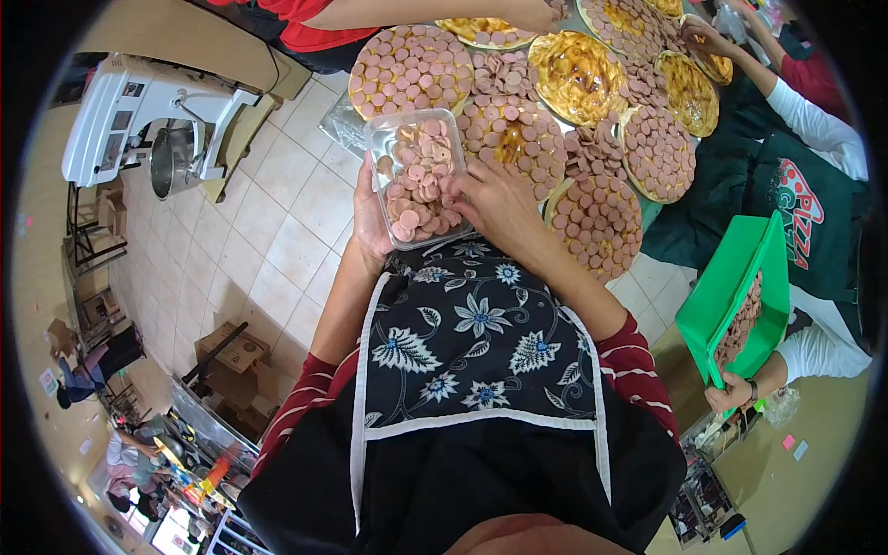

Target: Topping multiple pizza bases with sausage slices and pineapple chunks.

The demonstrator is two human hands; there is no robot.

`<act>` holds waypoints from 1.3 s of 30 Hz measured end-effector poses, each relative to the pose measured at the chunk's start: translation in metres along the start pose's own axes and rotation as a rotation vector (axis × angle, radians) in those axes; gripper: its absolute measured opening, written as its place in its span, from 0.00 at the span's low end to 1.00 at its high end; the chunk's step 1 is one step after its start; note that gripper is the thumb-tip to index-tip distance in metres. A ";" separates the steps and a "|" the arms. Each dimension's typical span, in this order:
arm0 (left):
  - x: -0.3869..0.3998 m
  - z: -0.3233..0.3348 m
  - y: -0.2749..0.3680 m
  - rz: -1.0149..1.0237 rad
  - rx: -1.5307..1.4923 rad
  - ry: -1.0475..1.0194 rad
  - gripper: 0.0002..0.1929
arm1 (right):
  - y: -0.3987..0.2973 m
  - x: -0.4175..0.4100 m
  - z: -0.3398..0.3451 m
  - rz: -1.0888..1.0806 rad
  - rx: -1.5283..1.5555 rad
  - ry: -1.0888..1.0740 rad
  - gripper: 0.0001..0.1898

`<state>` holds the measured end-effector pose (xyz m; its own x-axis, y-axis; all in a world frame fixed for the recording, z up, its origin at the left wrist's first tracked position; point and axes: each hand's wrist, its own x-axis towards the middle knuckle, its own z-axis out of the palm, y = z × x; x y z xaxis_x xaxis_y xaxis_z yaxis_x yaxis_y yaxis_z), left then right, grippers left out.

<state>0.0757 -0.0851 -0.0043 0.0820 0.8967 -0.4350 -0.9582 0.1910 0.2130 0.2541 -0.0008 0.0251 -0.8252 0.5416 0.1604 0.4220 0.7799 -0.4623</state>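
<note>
My left hand (372, 215) holds a clear plastic container (379, 128) by its left side and bottom corner. Round sausage slices (420, 187) lie heaped inside it. The fingers of my right hand (499, 205) are curled over the container's right rim and touch the slices; whether they pinch one is hidden. Just beyond is a round pizza base (510, 142), covered with slices except for a bare, glossy brown-yellow patch. A second topped base (596, 225) lies to the right of my right hand, with a loose pile of slices (593, 149) above it.
More topped bases (411, 73) and a glossy bare base (577, 73) crowd the table. At right, a person holds a green plastic bin (728, 298) containing slices. Other people's arms (430, 14) reach over the table's far side. A white stand mixer (156, 118) stands at left.
</note>
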 end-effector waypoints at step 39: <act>0.000 0.009 0.000 0.000 0.041 0.049 0.42 | 0.018 0.014 0.001 -0.164 0.019 0.195 0.10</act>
<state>0.0784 -0.0816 0.0032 0.0674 0.8763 -0.4771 -0.9461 0.2080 0.2484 0.2500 0.0203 0.0184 -0.7930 0.4605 0.3990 0.2801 0.8570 -0.4325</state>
